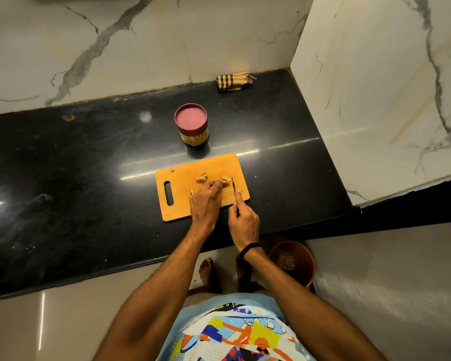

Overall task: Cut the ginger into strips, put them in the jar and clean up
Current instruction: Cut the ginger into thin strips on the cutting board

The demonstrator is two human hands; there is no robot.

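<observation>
One cutting board (227,162), three ginger pieces (201,177) on it, one jar (192,123) behind. Your left hand (206,201) had its fingers (215,185) pinched on the rightmost piece (225,179); your right hand (245,220) had its fingers (238,200) clamped round one knife (233,185).

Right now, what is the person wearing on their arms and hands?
Not much! There are no sleeves and no gloves. The left hand and its wrist wear nothing. Just behind the right hand, a thin black band circles the wrist.
</observation>
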